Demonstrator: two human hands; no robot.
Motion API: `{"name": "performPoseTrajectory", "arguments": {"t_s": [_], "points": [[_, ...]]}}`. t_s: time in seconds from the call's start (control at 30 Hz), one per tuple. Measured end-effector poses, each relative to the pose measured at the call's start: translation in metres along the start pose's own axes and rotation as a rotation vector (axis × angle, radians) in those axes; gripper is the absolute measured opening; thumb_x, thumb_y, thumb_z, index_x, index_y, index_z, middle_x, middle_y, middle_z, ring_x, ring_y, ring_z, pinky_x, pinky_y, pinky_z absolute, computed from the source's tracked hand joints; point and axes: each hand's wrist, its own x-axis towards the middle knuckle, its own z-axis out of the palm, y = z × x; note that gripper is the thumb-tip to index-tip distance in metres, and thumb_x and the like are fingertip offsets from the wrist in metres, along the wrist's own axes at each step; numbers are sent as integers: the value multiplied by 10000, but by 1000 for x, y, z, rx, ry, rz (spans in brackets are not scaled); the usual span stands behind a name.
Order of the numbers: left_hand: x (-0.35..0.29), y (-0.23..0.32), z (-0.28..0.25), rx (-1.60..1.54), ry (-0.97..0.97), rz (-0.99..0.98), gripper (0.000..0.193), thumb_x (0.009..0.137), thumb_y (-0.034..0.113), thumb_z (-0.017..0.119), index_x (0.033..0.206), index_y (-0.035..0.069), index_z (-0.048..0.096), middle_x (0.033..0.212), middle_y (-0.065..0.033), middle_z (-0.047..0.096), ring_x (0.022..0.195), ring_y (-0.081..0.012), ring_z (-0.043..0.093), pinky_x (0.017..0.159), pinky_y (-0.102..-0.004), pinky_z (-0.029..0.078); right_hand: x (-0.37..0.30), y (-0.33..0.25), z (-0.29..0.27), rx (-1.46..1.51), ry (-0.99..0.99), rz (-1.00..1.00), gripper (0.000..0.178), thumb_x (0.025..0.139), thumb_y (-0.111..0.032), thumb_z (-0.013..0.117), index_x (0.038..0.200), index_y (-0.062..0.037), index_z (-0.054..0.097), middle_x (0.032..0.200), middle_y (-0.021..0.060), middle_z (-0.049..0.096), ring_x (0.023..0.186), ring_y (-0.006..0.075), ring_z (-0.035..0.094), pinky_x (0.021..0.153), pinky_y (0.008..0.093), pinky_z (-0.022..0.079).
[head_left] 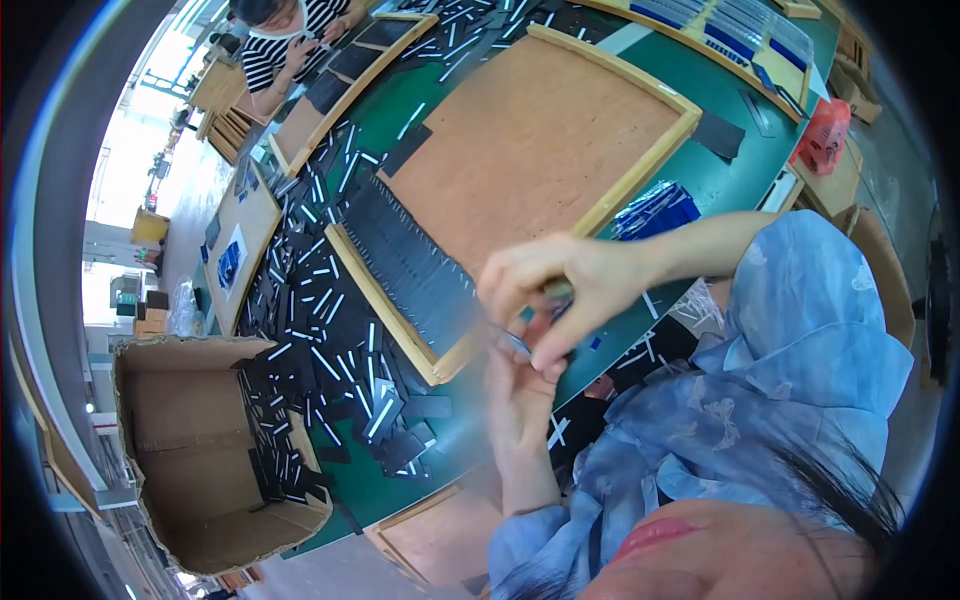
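My right hand [575, 290] is bent over my left, its thumb and fingers closed together. Below it, my left hand [520, 405] is turned up with fingers drawn in, blurred in part. A small thin greyish piece [515, 342] shows between the two hands, at the fingertips of both; its kind is not clear. A small dark thing [558, 295] shows inside the curl of my right hand. Just beyond, a wood-rimmed board [560, 130] lies on the green table, a row of black strips [405, 265] laid along its left side.
Black pieces with white strips [320, 290] are strewn left of the board. A cardboard box [190, 440] stands at the table's left edge. Blue packets [655, 210] lie by my right forearm. Across the table sits a person in a striped top [272, 60]. A red bag [825, 135] is far right.
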Motion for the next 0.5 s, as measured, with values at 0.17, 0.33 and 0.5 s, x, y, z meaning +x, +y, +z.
{"name": "performPoseTrajectory", "arguments": {"t_s": [0.17, 0.33, 0.5], "points": [[-5, -13, -4, 190, -36, 172, 628, 960, 473, 362, 1331, -33, 345, 1222, -210, 530, 850, -220, 557, 710, -303, 469, 81, 69, -97, -484, 111, 239, 333, 692, -212, 738, 944, -19, 638, 917, 112, 661, 815, 203, 640, 696, 318, 502], [-19, -17, -13, 513, 187, 499, 454, 1001, 306, 341, 1295, -38, 381, 1107, -203, 595, 819, -180, 557, 688, -275, 466, 138, 151, -144, -953, 155, 152, 331, 682, -228, 747, 945, -52, 653, 897, 115, 653, 848, 279, 618, 697, 368, 480], [-22, -20, -23, 488, 270, 612, 403, 1001, 258, 351, 1255, -47, 420, 1070, -200, 606, 796, -178, 555, 673, -277, 469, 159, 164, -147, -979, 118, 225, 296, 680, -228, 749, 906, -53, 669, 885, 115, 653, 838, 278, 618, 689, 374, 478]]}}
